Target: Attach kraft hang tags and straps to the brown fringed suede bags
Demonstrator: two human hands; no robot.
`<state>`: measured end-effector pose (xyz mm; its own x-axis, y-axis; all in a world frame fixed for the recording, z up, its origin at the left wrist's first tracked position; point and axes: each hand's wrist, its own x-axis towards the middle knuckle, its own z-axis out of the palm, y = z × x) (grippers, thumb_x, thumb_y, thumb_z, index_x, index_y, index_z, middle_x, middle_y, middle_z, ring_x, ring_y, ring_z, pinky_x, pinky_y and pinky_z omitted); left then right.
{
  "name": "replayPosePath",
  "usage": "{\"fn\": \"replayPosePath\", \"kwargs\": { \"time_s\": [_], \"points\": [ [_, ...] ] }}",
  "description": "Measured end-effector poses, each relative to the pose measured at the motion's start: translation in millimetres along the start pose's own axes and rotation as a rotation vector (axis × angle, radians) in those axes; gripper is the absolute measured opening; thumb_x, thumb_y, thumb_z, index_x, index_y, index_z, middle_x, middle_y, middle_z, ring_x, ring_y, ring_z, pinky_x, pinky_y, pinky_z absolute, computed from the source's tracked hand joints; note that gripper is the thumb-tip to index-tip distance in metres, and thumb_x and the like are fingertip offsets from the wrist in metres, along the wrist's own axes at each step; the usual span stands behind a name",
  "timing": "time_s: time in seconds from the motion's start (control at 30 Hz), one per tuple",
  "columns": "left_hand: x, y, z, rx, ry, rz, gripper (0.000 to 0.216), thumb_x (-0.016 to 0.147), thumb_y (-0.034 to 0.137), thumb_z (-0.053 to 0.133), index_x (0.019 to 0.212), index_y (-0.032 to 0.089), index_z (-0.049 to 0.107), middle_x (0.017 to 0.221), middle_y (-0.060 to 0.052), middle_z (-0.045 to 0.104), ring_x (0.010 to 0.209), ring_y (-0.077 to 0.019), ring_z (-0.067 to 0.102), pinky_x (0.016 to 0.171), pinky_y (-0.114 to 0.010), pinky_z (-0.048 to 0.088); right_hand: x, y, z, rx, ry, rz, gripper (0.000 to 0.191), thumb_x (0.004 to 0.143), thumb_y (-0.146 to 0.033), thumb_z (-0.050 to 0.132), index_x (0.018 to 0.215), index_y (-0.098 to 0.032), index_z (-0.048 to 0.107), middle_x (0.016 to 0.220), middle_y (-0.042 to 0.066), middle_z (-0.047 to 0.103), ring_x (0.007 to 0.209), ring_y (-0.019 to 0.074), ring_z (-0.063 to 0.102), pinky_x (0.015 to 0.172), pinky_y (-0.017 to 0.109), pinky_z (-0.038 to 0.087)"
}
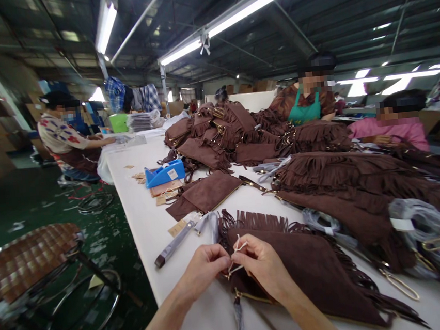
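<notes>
Two hands are working at the near edge of the table (143,214). The left hand (204,267) and the right hand (263,264) are each pinching one white string (238,247) between thumb and forefinger, the other fingers curling in. The string is sitting at the left corner of one brown fringed bag (315,270), which is lying flat, its long axis running along the table toward the right, fringe facing away. Beyond it, one flat pouch (205,192) and one blue tape dispenser (164,173) are lying. Three people are sitting farther off.

Matt brown suede fringed bag (315,270); thin white string (238,249); smooth white table (144,229); glossy blue plastic tape dispenser (164,173).
</notes>
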<state>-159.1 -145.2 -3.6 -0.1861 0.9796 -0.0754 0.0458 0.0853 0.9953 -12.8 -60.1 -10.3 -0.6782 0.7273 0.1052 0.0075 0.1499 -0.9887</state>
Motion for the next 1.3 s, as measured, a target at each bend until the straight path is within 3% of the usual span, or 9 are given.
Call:
{"fn": "replayPosePath", "kwargs": {
  "time_s": [0.23,0.4,0.53,0.67,0.73,0.83,1.0,1.1,1.3],
  "points": [
    [0.8,0.3,-0.6,-0.261,0.007,-0.069,0.020,0.064,0.033,0.066,0.067,0.014,0.060,0.062,0.001,0.055,0.055,-0.0086,0.041,0.050,-0.022,0.022,-2.0,-11.7,-6.4,0.092,-0.106,0.073,0.022,0.074,-0.035,0.069,0.076,-0.019,0.054,0.056,-0.008,0.050,0.047,0.0063,0.040,0.045,0.019,0.028],
    [-1.2,1.1,-4.4,-0.493,-0.244,-0.122,0.020,0.063,0.029,0.069,0.063,0.013,0.059,0.067,-0.002,0.055,0.061,-0.0104,0.046,0.055,-0.022,0.029,-2.7,-11.4,-10.9,0.326,-0.098,0.276,0.029,0.065,-0.035,0.077,0.080,-0.017,0.059,0.051,-0.010,0.049,0.043,0.0046,0.040,0.040,0.016,0.026],
    [-5.0,-0.2,-8.3,-0.637,-0.283,-0.111,0.029,0.069,0.034,0.076,0.064,0.012,0.058,0.067,-0.002,0.053,0.064,-0.0118,0.050,0.060,-0.023,0.034,-3.7,-9.3,-15.3,0.603,-0.147,0.383,0.034,0.057,-0.029,0.087,0.078,-0.016,0.063,0.061,-0.006,0.061,0.052,0.0059,0.055,0.042,0.014,0.035],
    [-5.4,-6.5,-11.6,-0.787,-0.285,-0.071,0.036,0.067,0.038,0.081,0.064,0.012,0.057,0.064,0.000,0.050,0.063,-0.0108,0.050,0.063,-0.023,0.037,-5.5,-8.2,-17.8,0.793,-0.156,0.408,0.032,0.060,-0.018,0.085,0.087,-0.014,0.070,0.083,0.004,0.074,0.075,0.0129,0.070,0.069,0.022,0.054],
    [-5.2,-9.0,-13.0,-0.806,-0.277,-0.036,0.034,0.068,0.035,0.082,0.064,0.011,0.057,0.067,0.000,0.051,0.063,-0.0097,0.049,0.062,-0.022,0.036,-6.0,-8.0,-17.3,0.830,-0.180,0.375,0.037,0.059,-0.010,0.081,0.095,-0.014,0.072,0.097,0.008,0.074,0.093,0.0173,0.070,0.086,0.027,0.052],
    [-6.5,-9.6,-15.9,-0.828,-0.225,-0.001,0.033,0.066,0.032,0.084,0.066,0.011,0.059,0.076,-0.003,0.053,0.067,-0.0092,0.049,0.059,-0.020,0.035,-6.0,-7.8,-14.5,0.800,-0.217,0.308,0.046,0.058,-0.005,0.078,0.102,-0.015,0.072,0.105,0.008,0.073,0.104,0.0173,0.066,0.093,0.025,0.048],
    [-12.4,-4.6,-24.7,-0.781,-0.205,-0.016,0.035,0.065,0.036,0.084,0.068,0.011,0.059,0.075,0.000,0.048,0.061,-0.0064,0.042,0.054,-0.017,0.032,-3.4,-0.6,-4.3,0.632,-0.101,0.299,0.029,0.064,-0.030,0.085,0.085,-0.014,0.071,0.077,0.003,0.071,0.069,0.0101,0.066,0.068,0.020,0.055],
    [-15.5,-2.4,-30.4,-0.715,-0.216,-0.005,0.034,0.064,0.035,0.085,0.070,0.011,0.061,0.080,-0.002,0.050,0.064,-0.0069,0.044,0.057,-0.018,0.033,-1.6,4.2,1.3,0.565,-0.054,0.269,0.036,0.064,-0.046,0.083,0.079,-0.016,0.067,0.060,-0.003,0.060,0.049,0.0060,0.053,0.046,0.015,0.046],
    [-18.4,0.1,-34.2,-0.569,-0.185,-0.008,0.033,0.059,0.035,0.086,0.071,0.013,0.066,0.068,0.001,0.049,0.055,-0.0055,0.034,0.052,-0.020,0.022,-3.3,0.4,5.5,0.275,-0.116,0.159,0.045,0.075,-0.054,0.068,0.099,-0.016,0.067,0.057,-0.005,0.053,0.046,0.0069,0.046,0.045,0.018,0.043]
  ]
}}
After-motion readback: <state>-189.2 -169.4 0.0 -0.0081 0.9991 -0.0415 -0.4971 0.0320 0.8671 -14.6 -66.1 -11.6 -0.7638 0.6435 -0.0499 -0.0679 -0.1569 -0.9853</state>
